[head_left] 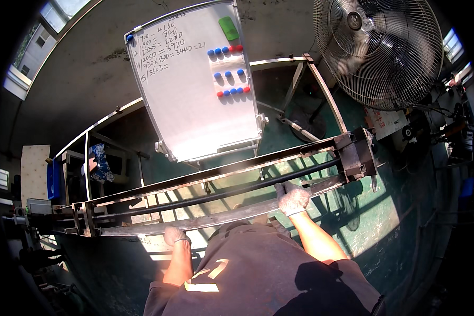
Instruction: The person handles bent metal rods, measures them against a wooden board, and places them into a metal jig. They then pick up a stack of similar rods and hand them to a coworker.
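- Metal bar (237,214), long, grey and flat, runs crosswise just in front of the person's dark shirt (258,268), along the near side of a rusty steel frame.
- Left hand (176,235), in a pale knit glove, is at the bar's near edge, left of the body; its fingers are hidden, so I cannot tell whether it grips.
- Right hand (292,198), in a matching glove, is over the bar nearer its right end, fingers bent and close together; I cannot tell whether they clasp it.
- Black round rod (221,195) lies just beyond the bar, stretching toward a dark steel end block (355,155) at the right.
- White writing board (184,116) stands behind, bearing handwriting, red and blue round magnets and a green eraser (228,29).
- Large caged fan (379,52) is at upper right, above the green floor (374,231).
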Demonstrator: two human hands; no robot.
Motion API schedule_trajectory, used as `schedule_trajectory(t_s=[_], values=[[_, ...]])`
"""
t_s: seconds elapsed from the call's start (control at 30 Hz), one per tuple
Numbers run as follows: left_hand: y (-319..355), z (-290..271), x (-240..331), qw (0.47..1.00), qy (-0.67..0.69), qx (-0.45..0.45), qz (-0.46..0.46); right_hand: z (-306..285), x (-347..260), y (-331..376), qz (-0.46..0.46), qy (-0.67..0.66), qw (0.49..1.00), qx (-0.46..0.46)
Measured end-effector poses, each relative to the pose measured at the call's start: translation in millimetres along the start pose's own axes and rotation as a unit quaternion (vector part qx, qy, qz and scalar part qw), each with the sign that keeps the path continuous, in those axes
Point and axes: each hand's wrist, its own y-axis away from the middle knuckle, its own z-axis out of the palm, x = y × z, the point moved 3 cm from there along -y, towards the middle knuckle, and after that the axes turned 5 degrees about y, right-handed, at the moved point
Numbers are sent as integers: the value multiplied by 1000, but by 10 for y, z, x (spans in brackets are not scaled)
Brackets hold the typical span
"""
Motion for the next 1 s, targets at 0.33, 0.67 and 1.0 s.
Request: schedule_trajectory(t_s=[0.33,0.67,1.0], values=[[-276,349,21,997,-60,-54,-2,38,25,6,1,16,1000,-3],[-439,535,11,995,-55,-76,-40,29,25,9,-2,18,1000,-6],[105,-144,32,998,-48,-40,-10,36,40,4,-3,8,1000,-3]])
